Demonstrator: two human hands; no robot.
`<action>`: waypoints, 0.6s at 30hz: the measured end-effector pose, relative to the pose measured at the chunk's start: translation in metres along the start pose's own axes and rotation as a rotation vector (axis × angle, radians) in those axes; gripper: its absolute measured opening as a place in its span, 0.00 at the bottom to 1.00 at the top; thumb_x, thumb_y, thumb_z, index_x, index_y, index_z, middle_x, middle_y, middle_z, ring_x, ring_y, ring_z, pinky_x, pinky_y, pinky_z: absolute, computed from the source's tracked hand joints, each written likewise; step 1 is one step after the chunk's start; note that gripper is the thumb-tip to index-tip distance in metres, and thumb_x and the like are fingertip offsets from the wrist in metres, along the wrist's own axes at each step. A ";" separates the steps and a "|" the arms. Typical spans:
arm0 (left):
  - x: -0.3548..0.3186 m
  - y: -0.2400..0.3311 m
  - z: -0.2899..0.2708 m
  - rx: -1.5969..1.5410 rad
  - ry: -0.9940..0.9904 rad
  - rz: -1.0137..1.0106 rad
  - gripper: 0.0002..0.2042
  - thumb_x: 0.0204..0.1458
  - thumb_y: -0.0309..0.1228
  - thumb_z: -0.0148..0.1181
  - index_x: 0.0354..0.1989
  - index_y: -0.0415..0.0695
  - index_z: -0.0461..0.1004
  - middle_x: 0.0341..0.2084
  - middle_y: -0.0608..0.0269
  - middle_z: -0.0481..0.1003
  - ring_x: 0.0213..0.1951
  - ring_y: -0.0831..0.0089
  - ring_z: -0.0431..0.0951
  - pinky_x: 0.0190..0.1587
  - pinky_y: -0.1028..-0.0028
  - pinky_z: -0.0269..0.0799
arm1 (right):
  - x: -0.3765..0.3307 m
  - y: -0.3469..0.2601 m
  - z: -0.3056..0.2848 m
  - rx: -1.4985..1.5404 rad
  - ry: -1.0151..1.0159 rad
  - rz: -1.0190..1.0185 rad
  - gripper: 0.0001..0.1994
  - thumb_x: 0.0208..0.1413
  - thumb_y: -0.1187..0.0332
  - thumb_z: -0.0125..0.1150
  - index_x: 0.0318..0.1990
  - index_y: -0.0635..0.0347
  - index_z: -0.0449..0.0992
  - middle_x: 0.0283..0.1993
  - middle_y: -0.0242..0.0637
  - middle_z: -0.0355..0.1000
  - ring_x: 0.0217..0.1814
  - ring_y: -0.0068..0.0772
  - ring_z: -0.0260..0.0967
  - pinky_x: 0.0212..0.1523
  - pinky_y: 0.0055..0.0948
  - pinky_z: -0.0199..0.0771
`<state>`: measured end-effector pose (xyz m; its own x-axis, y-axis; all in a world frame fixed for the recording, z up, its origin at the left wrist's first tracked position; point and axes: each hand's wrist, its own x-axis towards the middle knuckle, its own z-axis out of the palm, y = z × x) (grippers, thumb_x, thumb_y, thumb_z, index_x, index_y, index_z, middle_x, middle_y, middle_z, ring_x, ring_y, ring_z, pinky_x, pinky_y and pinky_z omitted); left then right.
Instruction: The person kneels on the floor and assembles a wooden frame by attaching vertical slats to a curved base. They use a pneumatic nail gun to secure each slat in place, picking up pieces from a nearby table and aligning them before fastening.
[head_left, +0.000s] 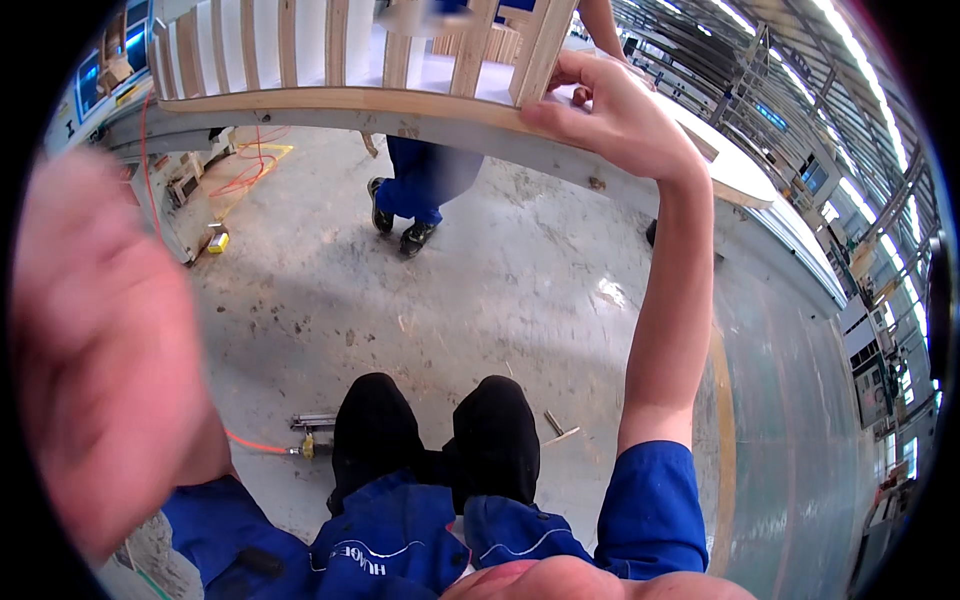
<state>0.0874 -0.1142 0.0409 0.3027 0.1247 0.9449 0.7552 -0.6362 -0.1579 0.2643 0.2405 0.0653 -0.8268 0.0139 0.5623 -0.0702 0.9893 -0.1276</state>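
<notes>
A wooden frame lies along the workbench (pixel 420 118), with a long bottom rail (pixel 330 99) and several upright wooden strips standing over a white panel. My right hand (pixel 625 115) reaches up to its right end. The thumb rests at the rail and the fingers curl behind the last wooden strip (pixel 540 55), gripping it. My left hand (pixel 105 340) is raised close to the camera at the left side, apart from the frame. Motion smears it, so its fingers cannot be made out.
Across the bench stands another person, whose blue trouser legs (pixel 412 175) show beneath it; an arm (pixel 600 25) appears at the top. An air tool (pixel 308 438) with an orange hose lies by my left shoe. Wood offcuts (pixel 560 430) lie to the right. A yellow object (pixel 218 243) is on the floor.
</notes>
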 end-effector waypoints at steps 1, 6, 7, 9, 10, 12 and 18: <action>-0.012 -0.019 0.036 0.043 0.066 -0.026 0.18 0.58 0.42 0.57 0.42 0.37 0.75 0.34 0.56 0.75 0.33 0.66 0.73 0.37 0.70 0.70 | -0.005 0.004 -0.001 -0.010 -0.011 0.030 0.26 0.56 0.50 0.66 0.49 0.67 0.81 0.42 0.36 0.77 0.43 0.24 0.70 0.43 0.27 0.70; -0.015 -0.070 0.126 0.490 0.075 -0.026 0.16 0.44 0.26 0.72 0.43 0.43 0.79 0.38 0.63 0.76 0.38 0.64 0.77 0.39 0.68 0.72 | -0.001 -0.004 -0.006 0.085 -0.022 0.022 0.25 0.58 0.50 0.64 0.49 0.66 0.81 0.42 0.35 0.77 0.42 0.24 0.69 0.42 0.27 0.68; -0.017 -0.077 0.135 0.564 0.073 -0.034 0.18 0.42 0.28 0.74 0.44 0.45 0.79 0.39 0.65 0.75 0.41 0.62 0.77 0.43 0.65 0.72 | 0.000 -0.002 -0.004 0.108 -0.030 0.019 0.25 0.59 0.51 0.64 0.49 0.66 0.81 0.42 0.35 0.76 0.42 0.24 0.69 0.41 0.27 0.67; -0.020 -0.088 0.145 0.670 0.087 -0.049 0.19 0.41 0.30 0.75 0.44 0.46 0.79 0.40 0.67 0.74 0.44 0.64 0.76 0.48 0.64 0.70 | 0.003 -0.002 -0.004 0.094 -0.042 0.034 0.25 0.59 0.50 0.64 0.49 0.66 0.81 0.42 0.34 0.76 0.43 0.24 0.68 0.41 0.27 0.65; -0.021 -0.092 0.149 0.721 0.096 -0.057 0.19 0.40 0.31 0.76 0.44 0.47 0.79 0.41 0.68 0.74 0.45 0.64 0.76 0.50 0.63 0.69 | 0.002 -0.007 -0.006 0.096 -0.046 0.060 0.25 0.59 0.50 0.64 0.49 0.66 0.81 0.42 0.33 0.76 0.42 0.23 0.68 0.41 0.26 0.65; -0.025 -0.094 0.155 0.716 0.112 -0.033 0.21 0.39 0.30 0.78 0.44 0.48 0.79 0.42 0.67 0.75 0.44 0.65 0.75 0.51 0.64 0.67 | 0.000 -0.016 -0.007 0.113 -0.020 0.073 0.24 0.58 0.52 0.66 0.45 0.70 0.82 0.42 0.44 0.80 0.46 0.34 0.77 0.51 0.35 0.77; -0.032 -0.102 0.164 0.757 0.171 -0.008 0.22 0.38 0.32 0.80 0.43 0.50 0.78 0.40 0.68 0.75 0.42 0.67 0.75 0.51 0.65 0.66 | 0.002 -0.016 -0.007 0.092 -0.031 0.063 0.24 0.58 0.53 0.65 0.44 0.71 0.81 0.41 0.45 0.80 0.46 0.35 0.77 0.52 0.33 0.76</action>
<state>0.0964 0.0715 -0.0202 0.2487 -0.0310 0.9681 0.9670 0.0655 -0.2463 0.2677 0.2253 0.0747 -0.8482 0.0698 0.5251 -0.0674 0.9690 -0.2377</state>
